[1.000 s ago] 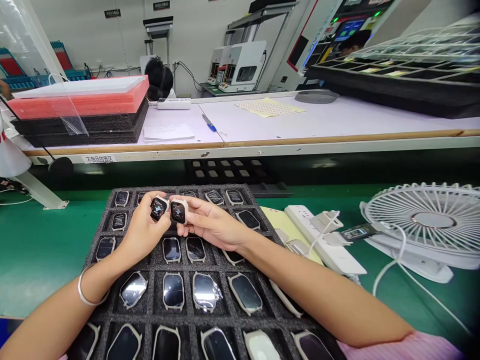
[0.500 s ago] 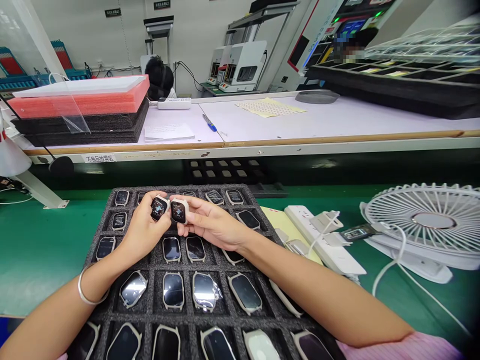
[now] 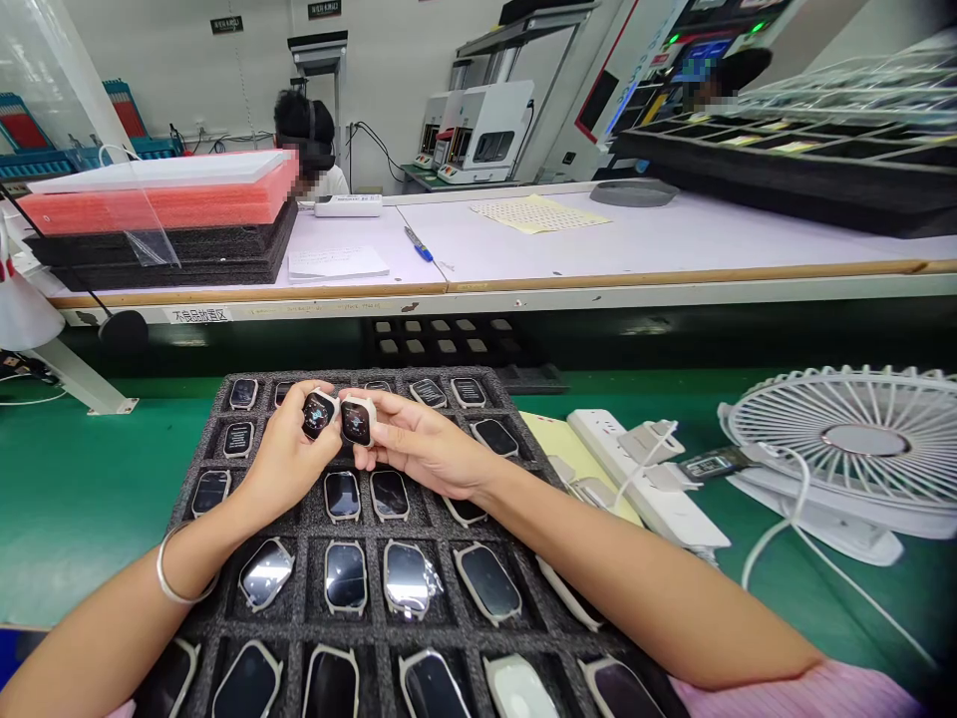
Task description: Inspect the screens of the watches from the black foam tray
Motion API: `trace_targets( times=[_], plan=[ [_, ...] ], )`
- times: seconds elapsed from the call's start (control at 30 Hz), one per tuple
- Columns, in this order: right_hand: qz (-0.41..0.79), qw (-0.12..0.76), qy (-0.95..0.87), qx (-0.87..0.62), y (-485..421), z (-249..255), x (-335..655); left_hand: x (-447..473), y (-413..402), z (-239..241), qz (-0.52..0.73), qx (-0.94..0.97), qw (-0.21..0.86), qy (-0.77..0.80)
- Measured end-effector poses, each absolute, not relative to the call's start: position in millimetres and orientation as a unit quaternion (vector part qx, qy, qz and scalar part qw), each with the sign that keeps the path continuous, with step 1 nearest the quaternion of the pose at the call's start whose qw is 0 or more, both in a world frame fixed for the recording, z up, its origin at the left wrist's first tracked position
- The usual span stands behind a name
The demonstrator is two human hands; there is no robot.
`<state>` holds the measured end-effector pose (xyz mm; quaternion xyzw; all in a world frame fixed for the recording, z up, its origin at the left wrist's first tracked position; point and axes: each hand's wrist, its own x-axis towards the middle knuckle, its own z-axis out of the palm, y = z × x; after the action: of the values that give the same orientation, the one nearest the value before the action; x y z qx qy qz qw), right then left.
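Note:
My left hand [image 3: 293, 449] grips a smartwatch body [image 3: 319, 413] whose lit screen faces me. A second strapless smartwatch [image 3: 358, 422], also lit, is pinched in my right hand [image 3: 426, 444]. The two watches are held side by side, almost touching, over the far part of a dark foam tray [image 3: 303, 558]. More watches lie singly in the tray's compartments, most with dark screens, such as this watch [image 3: 345, 578]. Some at the back show text, and one in the front row, a pale watch [image 3: 521, 688], lies face down. My hands and forearms hide several compartments.
On the right stand a white power strip [image 3: 643, 479] with plugs and a white fan [image 3: 852, 439] with its cable. A shelf [image 3: 523, 274] crosses behind the tray, carrying foam stacks [image 3: 164, 209], a pen [image 3: 419, 244] and a black tray [image 3: 785, 179]. People sit beyond it.
My hands and both watches stay practically still. Behind the shelf, the person on the left has raised and shifted their head; the person at right has moved slightly.

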<state>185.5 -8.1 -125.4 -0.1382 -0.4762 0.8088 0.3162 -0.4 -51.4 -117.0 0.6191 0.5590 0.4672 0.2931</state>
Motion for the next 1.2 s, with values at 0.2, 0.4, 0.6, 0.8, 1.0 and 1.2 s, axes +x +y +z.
trace_targets(
  times=[0.2, 0.4, 0.6, 0.8, 1.0, 1.2],
  plan=[
    [0.808, 0.321, -0.473, -0.137, -7, -127, 186, 0, -51, -115, 0.468, 0.613, 0.293, 0.565],
    [0.809, 0.317, -0.477, -0.131, -7, -127, 186, 0, -52, -114, 0.465, 0.616, 0.297, 0.563],
    [0.808, 0.319, -0.478, -0.129, -8, -127, 186, 0, -51, -115, 0.462, 0.611, 0.308, 0.564],
    [0.812, 0.312, -0.478, -0.122, -7, -128, 187, -1, -52, -115, 0.466, 0.613, 0.306, 0.560],
    [0.814, 0.334, -0.454, -0.143, -4, -129, 187, 1, -48, -112, 0.505, 0.534, 0.402, 0.546],
    [0.813, 0.364, -0.403, -0.209, 7, -128, 188, 2, -46, -104, 0.536, 0.373, 0.567, 0.502]
  ],
)
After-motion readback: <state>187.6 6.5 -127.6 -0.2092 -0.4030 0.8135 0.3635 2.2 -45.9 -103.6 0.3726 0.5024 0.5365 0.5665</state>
